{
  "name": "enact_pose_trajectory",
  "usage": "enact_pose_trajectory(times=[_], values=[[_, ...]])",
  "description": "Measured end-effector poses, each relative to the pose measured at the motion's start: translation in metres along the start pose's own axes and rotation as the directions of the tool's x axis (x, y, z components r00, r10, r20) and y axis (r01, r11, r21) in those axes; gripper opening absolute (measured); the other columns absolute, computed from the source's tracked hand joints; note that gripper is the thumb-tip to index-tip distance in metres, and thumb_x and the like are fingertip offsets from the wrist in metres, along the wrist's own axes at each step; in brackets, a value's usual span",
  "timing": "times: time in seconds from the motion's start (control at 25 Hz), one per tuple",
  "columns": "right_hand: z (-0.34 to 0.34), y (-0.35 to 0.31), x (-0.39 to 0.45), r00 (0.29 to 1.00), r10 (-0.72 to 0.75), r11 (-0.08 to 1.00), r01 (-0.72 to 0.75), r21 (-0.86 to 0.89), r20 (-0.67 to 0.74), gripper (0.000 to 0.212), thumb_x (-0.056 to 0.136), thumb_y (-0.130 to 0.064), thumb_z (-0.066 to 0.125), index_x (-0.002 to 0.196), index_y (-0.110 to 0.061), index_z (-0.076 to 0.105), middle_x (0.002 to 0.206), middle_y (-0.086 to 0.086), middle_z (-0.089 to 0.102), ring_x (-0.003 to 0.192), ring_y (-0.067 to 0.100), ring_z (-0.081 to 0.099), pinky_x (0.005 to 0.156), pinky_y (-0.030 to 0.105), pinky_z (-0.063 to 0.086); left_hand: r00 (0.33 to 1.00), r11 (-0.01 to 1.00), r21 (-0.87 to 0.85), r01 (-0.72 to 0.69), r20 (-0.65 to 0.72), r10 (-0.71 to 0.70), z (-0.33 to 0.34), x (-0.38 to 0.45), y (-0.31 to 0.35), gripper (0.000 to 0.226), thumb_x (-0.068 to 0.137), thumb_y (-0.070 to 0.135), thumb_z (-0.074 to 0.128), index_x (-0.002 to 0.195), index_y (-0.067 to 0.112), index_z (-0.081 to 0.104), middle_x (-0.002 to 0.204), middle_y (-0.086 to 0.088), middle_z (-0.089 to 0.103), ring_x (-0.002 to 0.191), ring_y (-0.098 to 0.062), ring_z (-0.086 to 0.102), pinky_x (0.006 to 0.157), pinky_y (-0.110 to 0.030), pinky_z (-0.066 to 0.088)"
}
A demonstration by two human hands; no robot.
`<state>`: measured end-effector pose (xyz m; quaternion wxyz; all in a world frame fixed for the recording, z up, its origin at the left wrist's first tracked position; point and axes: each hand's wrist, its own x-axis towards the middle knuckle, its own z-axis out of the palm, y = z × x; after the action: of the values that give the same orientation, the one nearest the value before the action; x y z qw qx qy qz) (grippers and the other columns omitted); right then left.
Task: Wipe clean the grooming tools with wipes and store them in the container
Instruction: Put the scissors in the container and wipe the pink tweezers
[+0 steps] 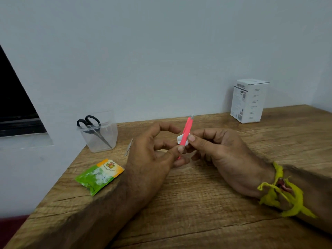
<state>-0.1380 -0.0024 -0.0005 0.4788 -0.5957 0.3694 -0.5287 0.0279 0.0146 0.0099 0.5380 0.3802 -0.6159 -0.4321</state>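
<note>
over middle of wooden surface point(197, 203): left hand point(152, 155) pinching lower end of pink tool point(186, 131) between thumb and fingers, tool tilted up toward far edge, metal tip at top. right hand point(219, 153) pinching white wipe point(181, 139) around tool's mid-shaft. near far left corner: clear container point(100, 137) with black-handled scissors point(91, 125) standing inside. just beside it, small metal tool point(128, 147) flat on surface. green-orange sachet point(99, 176) near left edge. white box point(248, 100) by far right corner. yellow thread point(280, 193) on right wrist.

Scissors point(93, 129) in container point(100, 139) (far left), packet point(99, 176) before it.
</note>
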Motion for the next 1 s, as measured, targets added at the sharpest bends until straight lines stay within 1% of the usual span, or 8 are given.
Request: enact_pose_trajectory(times=[0.12, 0.2, 0.36, 0.52, 0.64, 0.8, 0.88, 1.0], values=[[0.0021, 0.0024, -0.0012, 0.999, 0.044, 0.997, -0.044, 0.060, -0.004, 0.023, 0.084, -0.021, 0.069, 0.098, -0.006, 0.079, 0.096, 0.021, 0.075, 0.082, 0.019, 0.064, 0.070, 0.024, 0.049, 1.000, 1.000, 0.003, 0.008, -0.003, -0.008, -0.0009, -0.0003, -0.0021, 0.027, 0.086, -0.007, 0.069, 0.106, 0.008, 0.061, 0.078, -0.017, 0.075, 0.070, -0.029, 0.077, 0.060, -0.026, 0.060], [0.0048, 0.0041, -0.0031, 0.997, 0.066, 0.994, -0.063, 0.093, -0.038, 0.020, 0.083, -0.019, 0.070, 0.095, -0.006, 0.079, 0.095, 0.019, 0.075, 0.084, 0.021, 0.065, 0.073, 0.026, 0.051, 1.000, 1.000, 0.012, 0.011, -0.014, -0.011, -0.0018, 0.0012, -0.0050, 0.027, 0.086, -0.006, 0.070, 0.105, 0.009, 0.061, 0.078, -0.014, 0.075, 0.070, -0.029, 0.077, 0.061, -0.028, 0.061], [0.0094, 0.0028, -0.0065, 0.993, 0.076, 0.984, -0.059, 0.165, -0.095, 0.021, 0.079, -0.019, 0.070, 0.092, -0.006, 0.080, 0.089, 0.014, 0.076, 0.079, 0.017, 0.068, 0.071, 0.025, 0.053, 1.000, 0.999, 0.028, 0.029, -0.002, -0.029, -0.0021, 0.0018, -0.0072, 0.027, 0.085, -0.003, 0.072, 0.104, 0.014, 0.061, 0.083, -0.011, 0.076, 0.072, -0.028, 0.077, 0.064, -0.030, 0.062], [0.0059, 0.0000, -0.0015, 0.983, 0.108, 0.974, -0.075, 0.213, -0.149, 0.027, 0.073, -0.023, 0.070, 0.093, -0.008, 0.080, 0.086, 0.006, 0.073, 0.081, 0.013, 0.062, 0.070, 0.025, 0.049, 0.996, 0.994, 0.052, 0.093, 0.008, -0.093, -0.0007, 0.0019, -0.0072, 0.037, 0.083, -0.005, 0.074, 0.106, 0.020, 0.060, 0.082, -0.015, 0.075, 0.073, -0.031, 0.077, 0.065, -0.035, 0.063], [0.0063, 0.0000, -0.0015, 0.986, 0.101, 0.981, -0.077, 0.178, -0.130, 0.026, 0.075, -0.025, 0.069, 0.092, -0.010, 0.080, 0.085, 0.006, 0.073, 0.081, 0.014, 0.060, 0.068, 0.024, 0.048, 0.994, 0.993, 0.030, 0.112, -0.004, -0.112, 0.0007, 0.0015, -0.0057, 0.038, 0.083, -0.008, 0.073, 0.107, 0.018, 0.059, 0.080, -0.018, 0.074, 0.072, -0.033, 0.076, 0.061, -0.032, 0.062], [0.0068, -0.0008, -0.0019, 0.989, 0.087, 0.986, -0.069, 0.150, -0.116, 0.026, 0.077, -0.027, 0.068, 0.093, -0.011, 0.080, 0.085, 0.008, 0.073, 0.080, 0.014, 0.061, 0.067, 0.024, 0.049, 0.995, 0.994, 0.031, 0.105, -0.004, -0.104, 0.0003, 0.0005, -0.0043, 0.038, 0.083, -0.007, 0.074, 0.109, 0.018, 0.061, 0.081, -0.018, 0.074, 0.073, -0.034, 0.076, 0.063, -0.034, 0.063], [0.0070, -0.0019, -0.0024, 0.991, 0.072, 0.986, -0.054, 0.157, -0.112, 0.024, 0.079, -0.025, 0.068, 0.093, -0.010, 0.079, 0.085, 0.006, 0.075, 0.080, 0.015, 0.064, 0.067, 0.023, 0.051, 0.994, 0.994, 0.037, 0.101, 0.026, -0.102, -0.0013, 0.0014, -0.0057, 0.035, 0.085, -0.005, 0.073, 0.110, 0.017, 0.064, 0.083, -0.015, 0.075, 0.073, -0.031, 0.077, 0.066, -0.033, 0.064], [0.0088, -0.0038, -0.0058, 0.988, -0.017, 0.999, 0.024, 0.047, -0.152, 0.013, 0.086, -0.015, 0.069, 0.094, -0.012, 0.079, 0.083, 0.009, 0.077, 0.076, 0.015, 0.070, 0.069, 0.023, 0.056, 0.993, 0.993, 0.053, 0.105, 0.048, -0.108, -0.0028, 0.0021, -0.0087, 0.030, 0.086, -0.002, 0.072, 0.108, 0.018, 0.069, 0.087, -0.011, 0.076, 0.074, -0.029, 0.077, 0.070, -0.034, 0.064]])
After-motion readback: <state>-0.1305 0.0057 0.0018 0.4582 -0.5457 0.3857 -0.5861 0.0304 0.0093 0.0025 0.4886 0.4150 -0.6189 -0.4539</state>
